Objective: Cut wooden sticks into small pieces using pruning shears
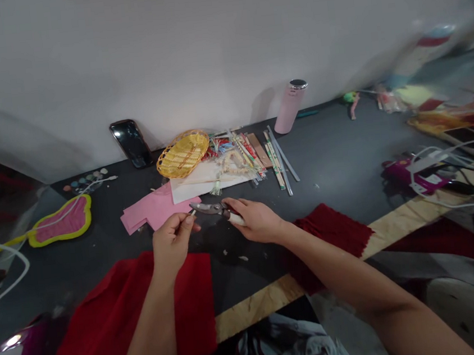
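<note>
My right hand (256,219) is shut around the white-sleeved handle of a pair of metal snips (208,208), with the blades pointing left. My left hand (172,242) pinches a thin white stick (191,212) right by the blade tips. A pink paper sheet (155,208) lies just beyond my left hand. Both hands are above a dark tabletop (234,274), with a red cloth (120,319) under my left forearm and another red cloth (332,235) under my right.
Against the wall stand a phone (132,143) and a pink flask (289,107). A woven yellow basket (182,154), white paper (207,179) and several coloured strips (275,159) lie ahead. A purple device (415,177) and white cables (439,164) lie at right.
</note>
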The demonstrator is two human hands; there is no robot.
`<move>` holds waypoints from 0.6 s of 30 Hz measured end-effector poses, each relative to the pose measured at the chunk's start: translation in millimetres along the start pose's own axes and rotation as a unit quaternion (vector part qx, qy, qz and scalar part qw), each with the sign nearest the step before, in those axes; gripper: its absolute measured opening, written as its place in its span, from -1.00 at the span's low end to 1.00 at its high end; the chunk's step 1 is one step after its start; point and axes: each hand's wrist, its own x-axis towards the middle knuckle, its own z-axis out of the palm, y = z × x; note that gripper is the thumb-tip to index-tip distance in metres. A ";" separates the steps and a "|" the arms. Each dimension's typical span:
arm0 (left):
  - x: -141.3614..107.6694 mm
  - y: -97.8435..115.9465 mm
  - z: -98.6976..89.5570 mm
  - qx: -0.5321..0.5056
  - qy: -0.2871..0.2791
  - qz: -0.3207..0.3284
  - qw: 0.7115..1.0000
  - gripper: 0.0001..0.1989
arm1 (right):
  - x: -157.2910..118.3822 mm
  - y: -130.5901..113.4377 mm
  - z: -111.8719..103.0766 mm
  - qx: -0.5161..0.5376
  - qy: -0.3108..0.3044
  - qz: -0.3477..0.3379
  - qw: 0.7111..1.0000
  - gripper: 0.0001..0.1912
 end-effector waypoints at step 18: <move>-3.6 3.9 -2.5 -0.045 0.013 -0.005 0.999 -0.81 | 0.6 2.5 5.0 0.055 0.093 -0.036 0.993 -0.73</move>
